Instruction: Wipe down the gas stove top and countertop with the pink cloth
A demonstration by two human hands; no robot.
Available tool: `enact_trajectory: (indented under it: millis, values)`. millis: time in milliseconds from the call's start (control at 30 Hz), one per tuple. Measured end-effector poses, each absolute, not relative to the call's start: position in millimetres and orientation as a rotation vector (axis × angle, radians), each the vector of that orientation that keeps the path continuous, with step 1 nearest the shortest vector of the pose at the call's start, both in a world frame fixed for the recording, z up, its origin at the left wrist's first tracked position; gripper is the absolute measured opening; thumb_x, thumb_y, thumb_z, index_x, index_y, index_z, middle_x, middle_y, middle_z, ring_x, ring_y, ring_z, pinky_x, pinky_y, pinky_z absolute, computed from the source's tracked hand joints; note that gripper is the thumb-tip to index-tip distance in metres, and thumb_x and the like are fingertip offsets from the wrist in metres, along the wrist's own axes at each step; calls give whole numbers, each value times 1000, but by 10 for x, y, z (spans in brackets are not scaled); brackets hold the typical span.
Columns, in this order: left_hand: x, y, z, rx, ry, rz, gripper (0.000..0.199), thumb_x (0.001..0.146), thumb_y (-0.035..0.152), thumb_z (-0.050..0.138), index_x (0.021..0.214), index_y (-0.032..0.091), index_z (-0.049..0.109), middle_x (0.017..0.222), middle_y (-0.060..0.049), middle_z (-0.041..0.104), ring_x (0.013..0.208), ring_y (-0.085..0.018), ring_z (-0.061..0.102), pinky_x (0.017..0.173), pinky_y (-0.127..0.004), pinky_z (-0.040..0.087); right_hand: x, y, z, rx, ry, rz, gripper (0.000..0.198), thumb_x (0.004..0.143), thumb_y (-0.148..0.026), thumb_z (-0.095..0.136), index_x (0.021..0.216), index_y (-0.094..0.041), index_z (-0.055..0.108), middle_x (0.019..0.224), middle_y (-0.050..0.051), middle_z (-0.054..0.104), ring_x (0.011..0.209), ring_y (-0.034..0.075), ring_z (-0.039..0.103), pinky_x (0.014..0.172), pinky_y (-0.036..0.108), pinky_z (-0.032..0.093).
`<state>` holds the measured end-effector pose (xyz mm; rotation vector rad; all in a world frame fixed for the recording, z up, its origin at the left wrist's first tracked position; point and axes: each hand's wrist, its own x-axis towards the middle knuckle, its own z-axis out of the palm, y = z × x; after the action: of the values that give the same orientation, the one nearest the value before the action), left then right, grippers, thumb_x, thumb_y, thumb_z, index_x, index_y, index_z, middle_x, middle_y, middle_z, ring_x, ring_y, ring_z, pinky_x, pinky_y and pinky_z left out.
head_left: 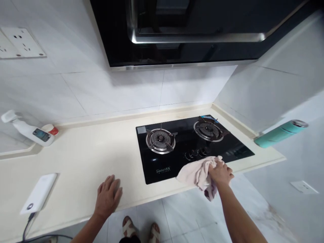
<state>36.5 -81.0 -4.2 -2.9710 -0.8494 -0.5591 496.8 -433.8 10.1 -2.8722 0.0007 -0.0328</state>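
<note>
My right hand grips a pale pink cloth at the front edge of the black glass gas stove. Part of the cloth lies over the stove's front rim, and its lower end hangs past the counter edge. The control knobs sit just behind it. On the cream countertop, left of the stove, my left hand rests palm down with nothing in it, fingers slightly bent. Two burners with metal pan supports, a left burner and a right burner, are set into the glass.
A teal bottle stands at the counter's right end. At the left are a white spray bottle, a small red-and-white tub and a white power bank with a black cable. A dark range hood overhangs the stove.
</note>
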Motion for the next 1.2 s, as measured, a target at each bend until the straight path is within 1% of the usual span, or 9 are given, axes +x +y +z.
enact_trajectory:
  millis: [100, 233, 333, 533, 633, 767, 933, 1100, 1200]
  values:
    - [369, -818, -29, -2968, -844, -549, 38, 97, 42, 48, 127, 23, 62, 145, -13, 57, 137, -29, 47, 107, -46, 36, 5150, -4175, 167, -2757, 151, 89, 72, 83, -61, 43, 139, -15, 51, 141, 25, 46, 132, 45, 39, 105, 59, 31]
    - [373, -830, -19, -2977, -852, -540, 39, 96, 42, 49, 127, 21, 62, 145, -13, 56, 138, -30, 47, 108, -47, 36, 5122, -4032, 194, -2723, -8, 218, 82, 82, -70, 42, 147, -20, 42, 155, 23, 31, 143, 46, 27, 110, 61, 24]
    - [372, -824, -23, -2982, -864, -536, 40, 96, 42, 48, 127, 22, 62, 144, -13, 57, 138, -30, 47, 108, -48, 36, 4945, -4005, 167, -2784, -162, 131, 86, 81, -73, 46, 148, -19, 41, 152, 24, 35, 143, 44, 28, 110, 60, 26]
    - [376, -799, -40, -2984, -863, -537, 41, 96, 43, 47, 128, 22, 62, 145, -14, 56, 138, -30, 46, 108, -48, 37, 4216, -3818, 73, -2838, -534, -167, 57, 89, -52, 50, 130, -14, 59, 125, 22, 57, 121, 37, 50, 99, 50, 39]
    - [377, -795, -47, -2987, -871, -536, 41, 96, 43, 47, 129, 23, 62, 145, -13, 56, 138, -29, 46, 108, -48, 36, 3708, -3625, 14, -2711, -821, -271, 49, 88, -49, 54, 123, -16, 64, 118, 19, 59, 115, 36, 51, 96, 48, 42]
    - [368, -789, -55, -2998, -865, -563, 39, 96, 43, 49, 128, 24, 62, 145, -12, 57, 137, -29, 47, 108, -47, 36, 3415, -3586, -55, -2556, -1140, -297, 43, 88, -47, 56, 121, -20, 64, 123, 16, 58, 119, 34, 47, 99, 46, 40]
    - [366, -799, -45, -2991, -852, -577, 39, 95, 42, 50, 128, 23, 62, 144, -12, 57, 138, -28, 46, 109, -45, 35, 4111, -4021, -67, -2851, -676, -293, 56, 89, -51, 50, 129, -14, 60, 122, 22, 57, 118, 38, 47, 99, 52, 38]
    - [378, -823, -13, -2992, -849, -565, 39, 95, 41, 50, 128, 23, 62, 144, -13, 56, 138, -29, 47, 109, -46, 35, 4958, -4314, 35, -2908, -64, -164, 71, 90, -54, 39, 145, -10, 46, 151, 25, 38, 142, 41, 29, 110, 56, 28]
    - [378, -826, -8, -2996, -856, -569, 39, 95, 40, 50, 128, 22, 62, 144, -13, 57, 137, -30, 48, 109, -47, 36, 5027, -4286, 83, -2870, -58, -102, 71, 88, -52, 40, 145, -9, 45, 147, 26, 42, 140, 40, 34, 110, 54, 31]
